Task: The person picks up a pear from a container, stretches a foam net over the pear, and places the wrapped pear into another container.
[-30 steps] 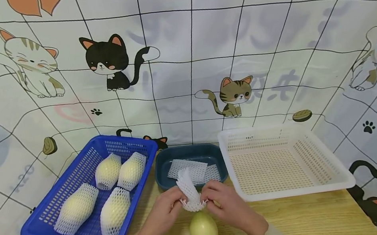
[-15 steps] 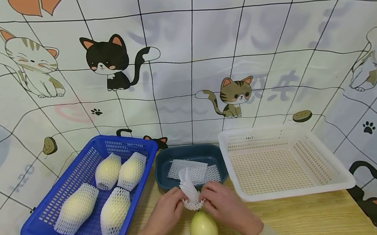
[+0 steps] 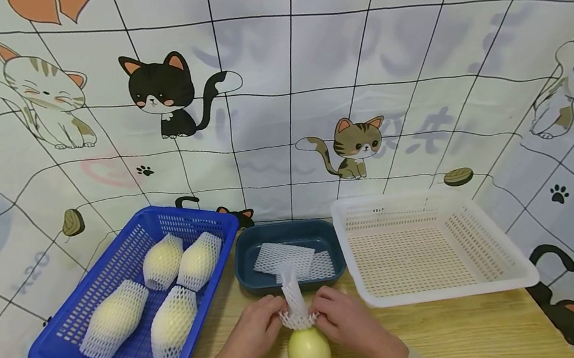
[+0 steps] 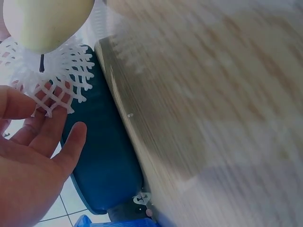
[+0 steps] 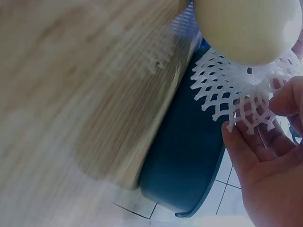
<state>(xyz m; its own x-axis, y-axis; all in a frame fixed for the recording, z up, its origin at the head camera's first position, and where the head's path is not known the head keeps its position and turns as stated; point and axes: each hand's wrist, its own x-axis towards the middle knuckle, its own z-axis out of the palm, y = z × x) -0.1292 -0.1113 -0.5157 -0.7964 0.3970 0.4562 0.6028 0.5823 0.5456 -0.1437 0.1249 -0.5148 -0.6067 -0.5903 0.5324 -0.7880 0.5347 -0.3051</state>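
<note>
A white foam net sleeve (image 3: pixel 296 306) stands over the stem end of a pale yellow-green pear (image 3: pixel 309 355) on the table. My left hand (image 3: pixel 255 330) pinches the sleeve's rim on the left, and my right hand (image 3: pixel 353 324) pinches it on the right. Spread between the fingers, the rim flares wide at the pear's top. From the left wrist view, the pear's dark stem (image 4: pixel 41 63) points into the net's opening. In the right wrist view, the thumb and fingers hold the mesh edge (image 5: pixel 236 101) right by the fruit.
At left, a blue basket (image 3: pixel 47 353) holds several pears in foam nets. A dark teal tray (image 3: pixel 245 270) with flat foam nets (image 3: pixel 283 257) stands behind the hands. To the right is a white basket (image 3: pixel 446 292). A cat-patterned sheet (image 3: pixel 273 83) rises behind the table.
The sleeve's rim has been stretched wider and lowered to the pear's top. The hands have moved slightly apart, and the sleeve now stands more upright.
</note>
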